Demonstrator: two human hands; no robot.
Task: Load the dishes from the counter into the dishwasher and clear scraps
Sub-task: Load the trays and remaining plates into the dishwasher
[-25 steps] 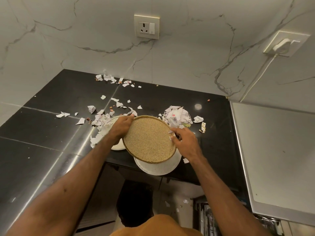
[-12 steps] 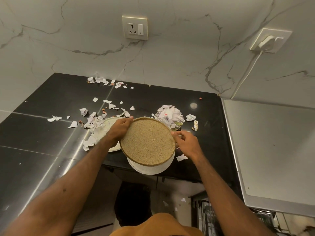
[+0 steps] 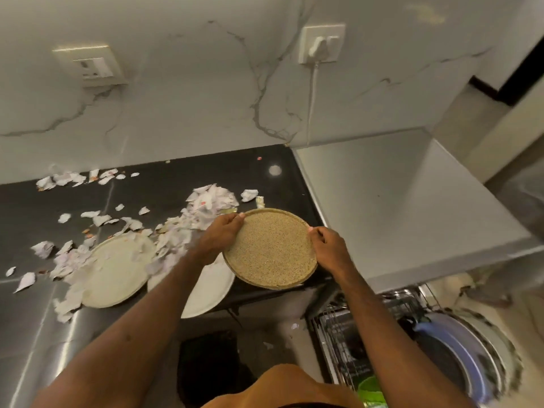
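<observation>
Left hand (image 3: 221, 234) and right hand (image 3: 327, 249) grip opposite rims of the speckled tan plate (image 3: 269, 248), held level between them, likely for carrying. The dishwasher rack (image 3: 338, 328) lies open below the right hand; a cream plate (image 3: 117, 272) and paper scraps (image 3: 207, 201) sit beyond the left hand.

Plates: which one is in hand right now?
The speckled tan plate, gripped at its rim by left hand and right hand. The cream plate and white plate lie on the counter.
</observation>
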